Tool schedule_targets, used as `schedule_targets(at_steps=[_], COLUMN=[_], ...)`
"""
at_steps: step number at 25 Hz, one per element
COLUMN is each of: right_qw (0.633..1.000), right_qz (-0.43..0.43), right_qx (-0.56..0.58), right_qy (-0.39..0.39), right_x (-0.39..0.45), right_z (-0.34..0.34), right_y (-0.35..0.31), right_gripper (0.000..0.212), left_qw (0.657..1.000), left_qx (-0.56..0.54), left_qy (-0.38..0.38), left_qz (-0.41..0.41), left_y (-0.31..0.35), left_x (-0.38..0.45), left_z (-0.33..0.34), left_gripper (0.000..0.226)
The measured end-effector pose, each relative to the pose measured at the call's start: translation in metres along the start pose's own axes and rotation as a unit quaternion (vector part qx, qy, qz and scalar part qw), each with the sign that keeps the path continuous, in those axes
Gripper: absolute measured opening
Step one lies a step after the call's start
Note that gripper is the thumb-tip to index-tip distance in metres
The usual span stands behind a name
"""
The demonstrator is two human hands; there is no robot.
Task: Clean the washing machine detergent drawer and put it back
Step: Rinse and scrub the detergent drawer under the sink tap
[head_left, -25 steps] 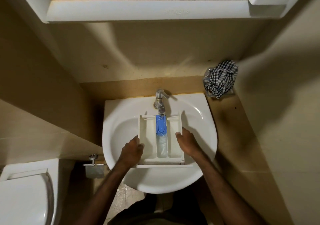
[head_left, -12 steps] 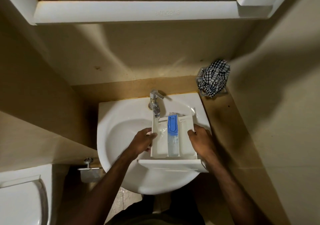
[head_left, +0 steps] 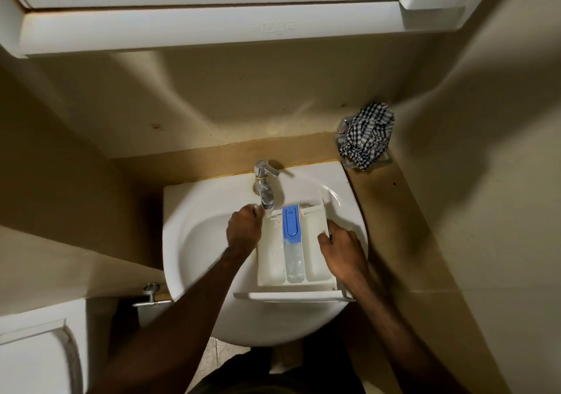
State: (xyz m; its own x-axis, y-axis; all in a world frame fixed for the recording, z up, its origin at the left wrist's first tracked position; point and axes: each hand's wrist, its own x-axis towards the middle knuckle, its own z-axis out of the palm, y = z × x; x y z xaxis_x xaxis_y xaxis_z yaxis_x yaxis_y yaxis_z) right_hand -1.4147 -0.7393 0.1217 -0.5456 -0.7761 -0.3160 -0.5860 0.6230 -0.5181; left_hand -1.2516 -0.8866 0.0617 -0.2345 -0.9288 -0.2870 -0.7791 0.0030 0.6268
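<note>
- The drawer (head_left: 296, 249) sits over the right half of the sink (head_left: 197, 241), open side up, its front panel at the near rim, at six o'clock.
- Three compartments run front to back; the middle one carries a blue cap (head_left: 291, 222) at its far end, with clear wet plastic nearer the front.
- Right hand (head_left: 343, 251) is clamped on the drawer's right wall at three o'clock, thumb hooked over the edge, fingers curled down the outside.
- Left hand (head_left: 244, 228) is at the drawer's far left corner, around ten o'clock, fingers bunched together right under the tap (head_left: 263, 184).
- Whether that left hand pinches the drawer's corner or only touches it, I cannot tell; it is blurred there.
- The tap's spout ends just above the drawer's left compartment, at eleven o'clock from the drawer's middle.
- Water looks to be splashing in that left compartment, though the view is soft.
- At one o'clock, well apart on the ledge, a checked cloth (head_left: 367, 135) is heaped on a small holder.
- At eight o'clock, the toilet (head_left: 36, 360) shows in the lower left corner.
</note>
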Motion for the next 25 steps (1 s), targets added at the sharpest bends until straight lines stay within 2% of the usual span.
schedule_targets(at_steps=[3, 5, 6, 10, 13, 17, 20, 24, 25], right_qw=[1.0, 1.0, 1.0, 1.0, 1.0, 1.0, 1.0, 0.999, 0.999], right_qz=[0.015, 0.018, 0.015, -0.001, -0.001, -0.016, -0.007, 0.008, 0.01], right_qx=[-0.001, 0.002, 0.002, 0.002, 0.0, -0.017, -0.017, -0.026, -0.022], right_qy=[0.01, 0.01, 0.01, 0.008, 0.011, 0.012, 0.022, 0.041, 0.043], right_x=[0.005, 0.007, 0.006, 0.002, 0.0, -0.007, -0.005, -0.005, -0.005], right_z=[0.003, 0.004, 0.005, 0.009, 0.008, 0.01, 0.013, 0.017, 0.017], right_y=[0.006, 0.009, 0.01, 0.013, 0.012, 0.011, 0.012, 0.013, 0.013], right_gripper=[0.026, 0.028, 0.028, 0.031, 0.034, 0.038, 0.037, 0.034, 0.034], left_qw=[0.998, 0.996, 0.996, 0.998, 0.992, 0.996, 0.997, 0.987, 0.986], left_qx=[0.005, -0.019, -0.029, -0.034, -0.073, -0.022, 0.049, -0.096, -0.109], left_qy=[-0.043, -0.085, -0.08, 0.047, 0.088, 0.042, -0.022, -0.124, -0.122], left_qz=[0.037, 0.026, 0.016, -0.011, -0.047, -0.073, -0.054, -0.037, -0.02], left_y=[-0.002, -0.002, -0.003, -0.002, 0.003, 0.006, 0.008, -0.018, -0.02], left_x=[-0.003, -0.009, -0.013, -0.028, -0.035, -0.018, -0.003, -0.021, -0.025], left_z=[0.005, 0.007, 0.01, 0.025, 0.029, 0.016, 0.014, 0.016, 0.014], left_gripper=[0.034, 0.03, 0.029, 0.033, 0.044, 0.053, 0.046, 0.025, 0.024])
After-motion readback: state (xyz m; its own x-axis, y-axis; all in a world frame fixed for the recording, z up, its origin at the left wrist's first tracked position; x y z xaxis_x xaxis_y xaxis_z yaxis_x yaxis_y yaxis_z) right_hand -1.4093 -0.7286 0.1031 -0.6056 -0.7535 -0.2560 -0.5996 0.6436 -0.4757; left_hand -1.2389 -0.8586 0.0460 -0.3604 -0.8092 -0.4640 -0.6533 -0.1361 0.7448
